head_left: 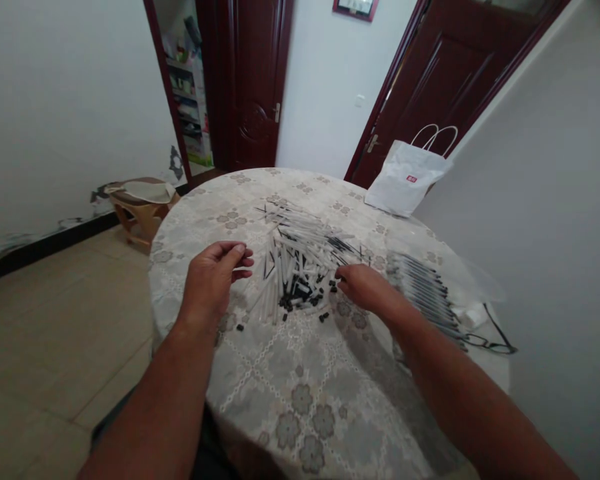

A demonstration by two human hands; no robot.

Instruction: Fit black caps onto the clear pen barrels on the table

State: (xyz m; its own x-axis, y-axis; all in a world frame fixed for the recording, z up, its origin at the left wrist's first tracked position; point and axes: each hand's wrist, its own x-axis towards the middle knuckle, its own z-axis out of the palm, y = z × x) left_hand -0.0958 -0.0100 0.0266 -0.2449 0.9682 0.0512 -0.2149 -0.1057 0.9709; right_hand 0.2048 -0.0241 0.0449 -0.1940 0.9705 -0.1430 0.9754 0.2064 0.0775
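A loose pile of pen parts lies on the table: clear pen barrels, thin dark pen refills and small black pen caps. My left hand hovers at the pile's left side, thumb and index finger pinched together, the other fingers curled. Whatever may be in that pinch is too small to make out. At the right edge of the pile, my right hand reaches down with its fingers closed, close to several black caps. Its fingertips are partly hidden, and I cannot see what they hold.
A row of grey pens lies to the right, with black-framed glasses beside it. A white paper bag stands at the table's far right. Patterned cloth covers the round table. A wooden stool stands by the left wall.
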